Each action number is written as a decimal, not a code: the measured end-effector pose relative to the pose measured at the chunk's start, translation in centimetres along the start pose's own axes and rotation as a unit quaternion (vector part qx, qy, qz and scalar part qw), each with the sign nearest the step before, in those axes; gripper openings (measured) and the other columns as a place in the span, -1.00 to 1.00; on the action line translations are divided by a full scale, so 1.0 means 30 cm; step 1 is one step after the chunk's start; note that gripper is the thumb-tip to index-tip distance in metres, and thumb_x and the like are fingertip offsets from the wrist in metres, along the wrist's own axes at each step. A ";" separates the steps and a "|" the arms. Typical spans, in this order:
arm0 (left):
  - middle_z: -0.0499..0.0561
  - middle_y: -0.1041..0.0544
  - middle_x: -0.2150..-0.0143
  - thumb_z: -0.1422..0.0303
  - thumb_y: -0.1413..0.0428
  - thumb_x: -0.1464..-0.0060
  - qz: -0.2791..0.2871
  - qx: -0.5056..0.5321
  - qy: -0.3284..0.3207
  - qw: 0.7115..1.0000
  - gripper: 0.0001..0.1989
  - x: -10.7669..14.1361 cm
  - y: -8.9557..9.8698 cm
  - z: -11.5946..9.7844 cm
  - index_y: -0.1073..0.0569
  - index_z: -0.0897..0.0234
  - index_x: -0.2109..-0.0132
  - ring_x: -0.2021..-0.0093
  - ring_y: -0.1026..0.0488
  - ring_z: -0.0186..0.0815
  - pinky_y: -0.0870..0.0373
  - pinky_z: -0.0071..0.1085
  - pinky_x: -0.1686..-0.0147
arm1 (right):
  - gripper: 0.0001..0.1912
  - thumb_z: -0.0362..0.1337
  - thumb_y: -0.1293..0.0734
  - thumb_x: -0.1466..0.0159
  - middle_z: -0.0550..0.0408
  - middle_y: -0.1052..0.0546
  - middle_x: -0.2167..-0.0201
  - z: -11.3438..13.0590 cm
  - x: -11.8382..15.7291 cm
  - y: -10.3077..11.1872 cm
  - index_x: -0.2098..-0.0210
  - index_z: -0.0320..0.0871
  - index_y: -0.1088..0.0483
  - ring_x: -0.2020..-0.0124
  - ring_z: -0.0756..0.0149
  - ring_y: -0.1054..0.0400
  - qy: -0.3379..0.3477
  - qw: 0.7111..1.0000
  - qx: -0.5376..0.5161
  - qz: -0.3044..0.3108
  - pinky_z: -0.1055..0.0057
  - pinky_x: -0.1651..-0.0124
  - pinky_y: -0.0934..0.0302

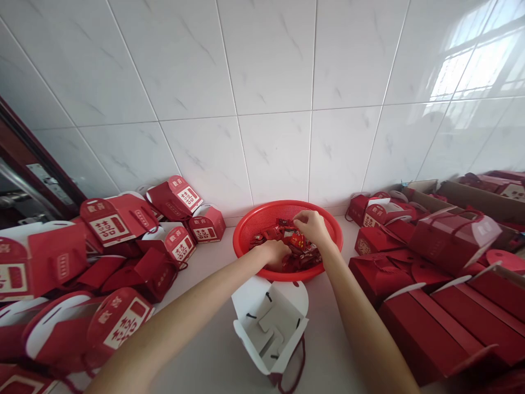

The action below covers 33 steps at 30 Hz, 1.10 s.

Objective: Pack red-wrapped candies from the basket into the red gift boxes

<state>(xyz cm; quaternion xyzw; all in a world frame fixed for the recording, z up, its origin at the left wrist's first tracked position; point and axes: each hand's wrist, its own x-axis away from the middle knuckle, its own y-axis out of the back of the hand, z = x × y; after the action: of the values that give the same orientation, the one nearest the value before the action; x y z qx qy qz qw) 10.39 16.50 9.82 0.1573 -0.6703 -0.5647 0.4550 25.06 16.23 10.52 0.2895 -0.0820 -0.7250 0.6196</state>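
Observation:
A red plastic basket point(334, 241) with a mesh wall stands against the tiled wall, holding many small wrapped candies point(296, 241) in shiny red wrappers. My left hand point(276, 253) reaches into the pile from the left, and its fingertips are hidden among the wrappers. Over the right side of the basket is my right hand point(314, 227), fingers curled together above the candies; whether something is between them is hidden. Between my forearms, in front of the basket, an open gift box point(266, 325) shows its white inside and a dark red cord handle.
Red gift boxes point(118, 219) with printed characters are piled at the left, some standing open. More red boxes point(447, 312) crowd the right side, with a brown cardboard carton point(471, 197) behind them. White tiles point(274, 153) rise directly behind the basket.

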 end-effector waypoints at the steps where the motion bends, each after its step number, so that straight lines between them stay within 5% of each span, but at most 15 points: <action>1: 0.15 -0.61 0.23 0.40 -0.24 0.18 -0.008 0.011 0.007 1.000 -0.78 -0.004 -0.002 0.006 -0.53 0.24 0.26 0.23 -0.57 0.02 -0.43 -0.26 0.31 | -0.83 -0.43 -0.24 -0.11 0.12 -0.57 0.47 0.001 0.000 0.001 0.48 -0.16 -0.47 0.44 0.34 -0.40 -0.003 1.000 0.000 -0.001 0.47 0.40 -0.17; 7: 0.05 -0.59 0.27 0.37 -0.20 0.12 -0.117 0.099 0.055 0.987 -0.82 -0.003 0.001 0.036 -0.51 0.19 0.27 0.25 -0.56 -0.08 -0.37 -0.35 0.38 | -0.81 -0.48 -0.25 -0.11 0.09 -0.59 0.45 0.007 -0.001 0.006 0.48 -0.16 -0.47 0.39 0.32 -0.44 -0.022 1.000 -0.001 -0.010 0.48 0.35 -0.22; 13: 0.02 -0.59 0.10 0.35 -0.14 -0.04 -0.217 0.153 0.076 0.961 -0.77 -0.001 0.002 0.057 -0.49 0.18 0.11 0.10 -0.53 -0.18 -0.38 -0.39 0.27 | -0.82 -0.48 -0.27 -0.11 0.09 -0.60 0.44 0.009 0.004 0.008 0.47 -0.15 -0.49 0.39 0.31 -0.45 -0.036 0.999 0.002 -0.008 0.48 0.37 -0.22; 19: -0.02 -0.60 0.24 0.23 -0.29 0.17 -0.138 0.135 0.058 0.980 -0.75 0.005 -0.001 0.058 -0.56 0.14 0.26 0.20 -0.53 -0.13 -0.38 -0.36 0.31 | -0.83 -0.47 -0.28 -0.11 0.08 -0.60 0.42 0.005 0.000 0.006 0.45 -0.16 -0.50 0.36 0.30 -0.46 -0.039 0.999 0.007 -0.003 0.48 0.34 -0.24; 24: 0.00 -0.61 0.23 0.12 -0.33 0.24 -0.064 0.087 0.004 0.994 -0.63 0.025 0.001 0.028 -0.61 0.07 0.20 0.12 -0.52 -0.05 -0.40 -0.29 0.14 | -0.82 -0.48 -0.27 -0.10 0.08 -0.61 0.42 0.002 -0.002 0.004 0.47 -0.16 -0.50 0.35 0.29 -0.47 -0.037 0.999 0.013 0.003 0.46 0.32 -0.25; 28: 0.13 -0.58 0.10 0.03 -0.29 0.14 -0.021 -0.014 -0.047 0.999 -0.57 0.028 0.005 0.005 -0.59 0.11 0.12 0.00 -0.48 0.06 -0.35 -0.12 -0.03 | -0.83 -0.47 -0.28 -0.12 0.07 -0.61 0.41 0.001 -0.002 0.003 0.47 -0.16 -0.50 0.32 0.28 -0.48 -0.035 0.999 0.021 0.007 0.46 0.30 -0.26; 33: 0.10 -0.58 0.14 0.06 -0.25 0.06 0.004 -0.033 -0.050 0.998 -0.68 0.010 0.009 -0.010 -0.59 0.12 0.20 0.14 -0.53 -0.04 -0.35 -0.09 -0.03 | -0.84 -0.45 -0.28 -0.14 0.06 -0.62 0.36 -0.002 -0.002 0.004 0.43 -0.16 -0.49 0.28 0.27 -0.49 -0.051 0.997 0.049 0.014 0.45 0.28 -0.26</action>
<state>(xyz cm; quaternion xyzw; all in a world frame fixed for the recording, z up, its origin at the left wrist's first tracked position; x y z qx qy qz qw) 10.53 16.19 10.19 0.1107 -0.6739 -0.5918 0.4283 25.20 16.28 10.54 0.2811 -0.1529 -0.7249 0.6101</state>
